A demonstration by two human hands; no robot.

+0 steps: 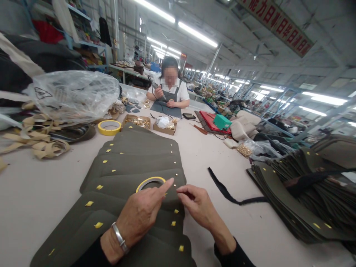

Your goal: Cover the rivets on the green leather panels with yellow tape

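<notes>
Overlapping dark olive panels [133,159] run up the table, dotted with yellow tape bits [89,204] and small gold studs [175,162] near the right edge. Over them my left hand [140,211], a silver bracelet at its wrist, has its index finger stretched toward a stud. Its other fingers curl at the near side of a yellow tape roll [150,180], mostly hiding their hold on it. Just right of that fingertip, at the panels' right edge, my right hand [198,205] pinches thumb and index together; whatever is between them is too small to tell.
A stack of olive panels [278,200] and a black strip [225,193] lie right. Another tape roll [109,127], tan straps [51,146] and a plastic bag [75,94] are left. Boxes of gold hardware [137,121] stand ahead, before a seated person [169,89] holding a tool.
</notes>
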